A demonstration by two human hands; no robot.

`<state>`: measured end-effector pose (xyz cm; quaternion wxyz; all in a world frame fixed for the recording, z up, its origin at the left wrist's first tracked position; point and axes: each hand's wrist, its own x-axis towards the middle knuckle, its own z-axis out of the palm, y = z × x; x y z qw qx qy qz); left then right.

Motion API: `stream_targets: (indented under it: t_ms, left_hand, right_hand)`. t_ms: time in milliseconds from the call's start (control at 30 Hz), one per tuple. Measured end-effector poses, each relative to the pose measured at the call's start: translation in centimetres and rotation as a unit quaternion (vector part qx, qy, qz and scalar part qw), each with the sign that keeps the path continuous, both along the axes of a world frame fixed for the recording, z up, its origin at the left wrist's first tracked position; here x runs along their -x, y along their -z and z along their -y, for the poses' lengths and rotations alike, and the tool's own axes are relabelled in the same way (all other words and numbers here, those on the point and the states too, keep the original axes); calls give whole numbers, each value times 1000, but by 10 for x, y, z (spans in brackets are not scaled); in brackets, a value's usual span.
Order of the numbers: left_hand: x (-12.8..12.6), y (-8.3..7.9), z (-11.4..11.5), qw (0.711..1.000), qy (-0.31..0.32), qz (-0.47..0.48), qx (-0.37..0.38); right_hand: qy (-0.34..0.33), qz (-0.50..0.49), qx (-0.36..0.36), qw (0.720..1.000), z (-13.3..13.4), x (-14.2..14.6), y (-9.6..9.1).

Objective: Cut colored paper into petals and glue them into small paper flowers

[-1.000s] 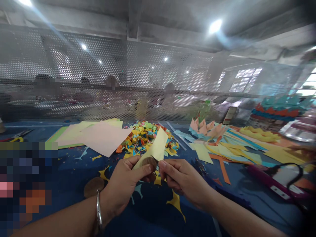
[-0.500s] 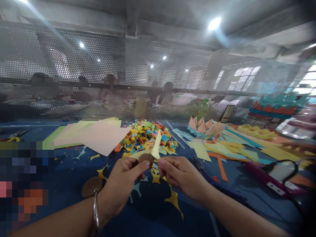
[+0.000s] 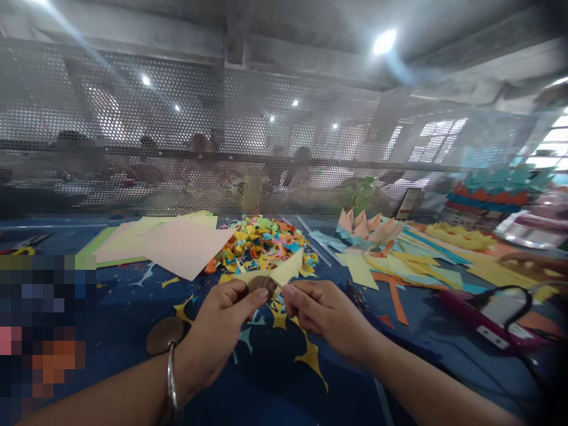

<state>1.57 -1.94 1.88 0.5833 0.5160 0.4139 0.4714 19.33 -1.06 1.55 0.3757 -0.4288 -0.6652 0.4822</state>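
Observation:
Between the thumb and fingers of my left hand (image 3: 228, 322) is a brown rounded flat piece (image 3: 261, 287), pressed against a sheet of pale yellow paper (image 3: 288, 269). My right hand (image 3: 317, 307) is closed in a pinch beside it, gripping a thin blade (image 3: 276, 283) whose tip meets the edge of the brown piece; most of the blade is hidden by my fingers. The yellow paper rises behind both hands, its far corner pointing up and right. A second brown rounded piece (image 3: 164, 335) lies on the table by my left wrist.
Colourful paper scraps (image 3: 261, 239) are heaped beyond my hands. Stacked paper sheets (image 3: 164, 239) lie left, with scissors (image 3: 29, 244) farther left. Folded paper crowns (image 3: 368, 225), strips and a purple power strip (image 3: 492, 319) are on the right, near another person's hand (image 3: 532, 261).
The loose part of the yellow paper has swung from nearly upright to leaning right, showing a broader face. Both hands stay almost in place.

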Motion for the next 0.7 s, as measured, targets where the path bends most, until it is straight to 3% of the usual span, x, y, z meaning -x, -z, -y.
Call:
stream_targets:
  t_ms: [300,700]
  left_hand:
    - [2,-2,-2,996,68,50,7]
    - [4,0,-5,995,88,43,6]
  right_hand:
    - [-20,10,-9,1000,0,-2,1]
    - [-22,22,-7,1000,0,-5,1]
